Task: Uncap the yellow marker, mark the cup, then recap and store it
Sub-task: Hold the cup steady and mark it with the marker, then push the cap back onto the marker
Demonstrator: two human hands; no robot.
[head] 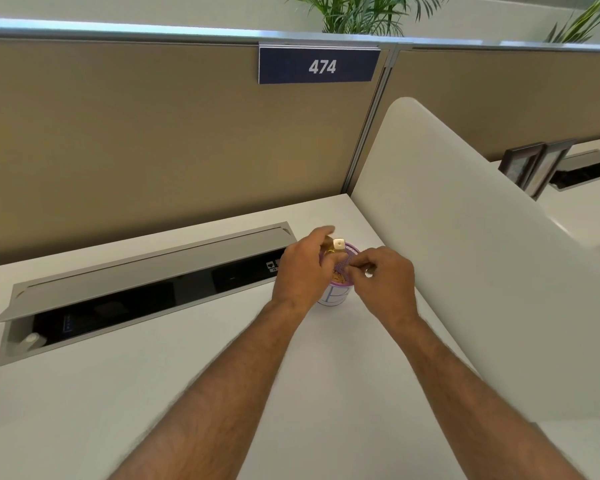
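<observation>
My left hand grips the yellow marker; its white end points up, just over the purple mesh holder. My right hand is curled, thumb and forefinger pinched against the holder's right side. Just in front of the holder, between my wrists, stands the white cup with a blue mark on its side. My fingers hide most of the marker, so I cannot see whether it is capped.
An open grey cable tray runs along the desk to the left. A tan partition with a "474" sign stands behind. A white divider rises close on the right, with picture frames beyond it.
</observation>
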